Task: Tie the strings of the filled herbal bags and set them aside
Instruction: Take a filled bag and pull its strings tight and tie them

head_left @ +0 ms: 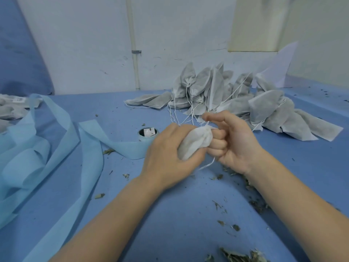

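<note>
cinch the neck, then knot

near, the left hand (170,156) grips the bag (194,143) over the table (179,214); the right hand (228,142) is curled on its string (206,165) at the neck. best pull steadily so the string holds, keeping the neck gathered. beyond lies the pile (236,99).

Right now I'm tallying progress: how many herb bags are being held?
1. The bag sits between both hands: left hand wraps its body, right hand pinches the string at its neck. Others lie piled behind, untouched.
</note>
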A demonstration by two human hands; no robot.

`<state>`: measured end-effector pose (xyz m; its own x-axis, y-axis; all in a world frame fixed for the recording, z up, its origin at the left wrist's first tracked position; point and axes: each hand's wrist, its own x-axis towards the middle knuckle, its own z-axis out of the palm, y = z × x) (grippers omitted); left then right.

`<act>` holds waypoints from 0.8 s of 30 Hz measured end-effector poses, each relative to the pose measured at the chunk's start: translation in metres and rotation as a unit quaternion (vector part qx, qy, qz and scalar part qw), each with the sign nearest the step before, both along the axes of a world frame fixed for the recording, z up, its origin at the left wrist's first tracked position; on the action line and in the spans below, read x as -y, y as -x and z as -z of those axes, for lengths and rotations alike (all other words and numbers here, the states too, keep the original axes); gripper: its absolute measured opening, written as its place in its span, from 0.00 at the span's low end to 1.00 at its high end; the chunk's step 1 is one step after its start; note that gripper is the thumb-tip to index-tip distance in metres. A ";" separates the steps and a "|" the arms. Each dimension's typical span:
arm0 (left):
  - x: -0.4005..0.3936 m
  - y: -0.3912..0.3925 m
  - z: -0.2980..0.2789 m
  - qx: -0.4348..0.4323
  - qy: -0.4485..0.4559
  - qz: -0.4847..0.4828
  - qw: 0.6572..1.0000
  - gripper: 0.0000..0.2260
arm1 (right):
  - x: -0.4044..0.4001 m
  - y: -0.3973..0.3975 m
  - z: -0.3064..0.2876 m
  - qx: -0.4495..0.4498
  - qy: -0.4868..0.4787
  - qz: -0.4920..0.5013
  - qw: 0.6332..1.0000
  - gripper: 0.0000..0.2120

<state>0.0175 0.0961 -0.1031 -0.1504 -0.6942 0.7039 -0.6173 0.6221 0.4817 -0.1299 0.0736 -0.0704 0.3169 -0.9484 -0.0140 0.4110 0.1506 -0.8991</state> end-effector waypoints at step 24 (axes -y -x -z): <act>0.005 0.005 0.006 0.127 -0.080 -0.132 0.980 0.13 | 0.011 -0.002 0.032 -0.405 0.208 0.225 0.861 0.13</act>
<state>0.0126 0.0912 -0.1090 -0.1061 -0.8313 0.5457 -0.8590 0.3530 0.3708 -0.1275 0.0628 -0.1027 -0.0380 -0.9489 0.3134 -0.4445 -0.2648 -0.8557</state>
